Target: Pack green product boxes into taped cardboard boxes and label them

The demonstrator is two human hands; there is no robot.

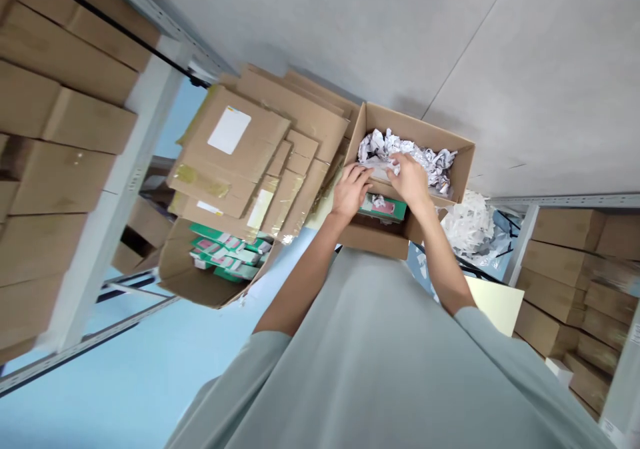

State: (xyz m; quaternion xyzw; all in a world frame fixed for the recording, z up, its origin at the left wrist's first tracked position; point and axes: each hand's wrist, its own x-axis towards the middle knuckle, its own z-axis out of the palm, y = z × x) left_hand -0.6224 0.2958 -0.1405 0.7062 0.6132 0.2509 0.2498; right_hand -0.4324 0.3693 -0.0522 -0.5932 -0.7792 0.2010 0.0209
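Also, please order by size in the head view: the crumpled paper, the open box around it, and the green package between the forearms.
1. open box
2. crumpled paper
3. green package
Visible parts only.

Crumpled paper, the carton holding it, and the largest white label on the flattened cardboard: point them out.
Crumpled paper [433, 161], head view: right part of the heap.
Carton [420, 127], head view: inside of its far wall.
White label [229, 130], head view: its middle.

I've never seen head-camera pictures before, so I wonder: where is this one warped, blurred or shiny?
Head view throughout: the shelf post leans, probably from wide-angle stretching; the cartons at the far left look soft; tape on the flattened cardboard gleams; faint shadows darken the grey wall around the open box.
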